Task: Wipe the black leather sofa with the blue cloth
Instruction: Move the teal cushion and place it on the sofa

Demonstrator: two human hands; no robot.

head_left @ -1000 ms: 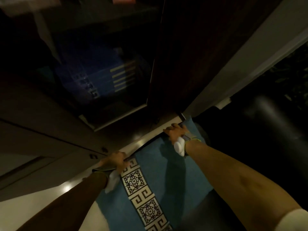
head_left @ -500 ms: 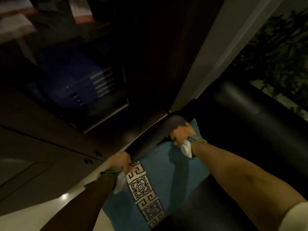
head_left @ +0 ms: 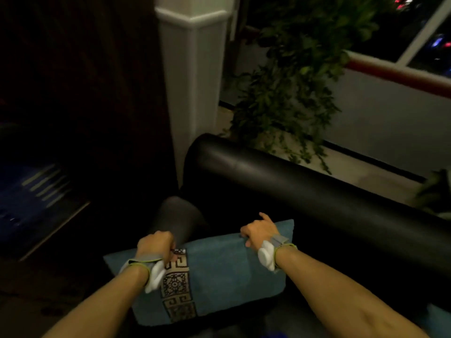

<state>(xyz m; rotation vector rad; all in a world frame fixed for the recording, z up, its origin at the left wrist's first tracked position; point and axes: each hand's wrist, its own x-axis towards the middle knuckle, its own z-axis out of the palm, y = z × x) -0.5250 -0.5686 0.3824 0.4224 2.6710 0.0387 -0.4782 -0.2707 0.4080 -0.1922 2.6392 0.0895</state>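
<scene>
A blue cushion [head_left: 227, 272] with a patterned black and cream band sits low in the middle of the view, over the black leather sofa [head_left: 305, 191]. My left hand [head_left: 155, 245] grips its top edge near the band. My right hand [head_left: 260, 231] grips the top edge near the right corner, index finger partly raised. The sofa's rounded backrest runs from the centre to the right, and its armrest [head_left: 177, 213] shows just beyond the cushion. A bit of blue [head_left: 278, 334] shows at the bottom edge; I cannot tell whether it is the blue cloth.
A white pillar [head_left: 192, 76] stands behind the sofa's left end. A leafy green plant [head_left: 288, 89] hangs behind the backrest, under a window with a red sill [head_left: 395, 74]. Dark wooden furniture and a dim blue rug [head_left: 31, 196] lie to the left.
Both hands have carried the cushion from beside the sofa's left end onto the sofa. The view has swung right and upward, and the backrest, plant and window have come into sight.
</scene>
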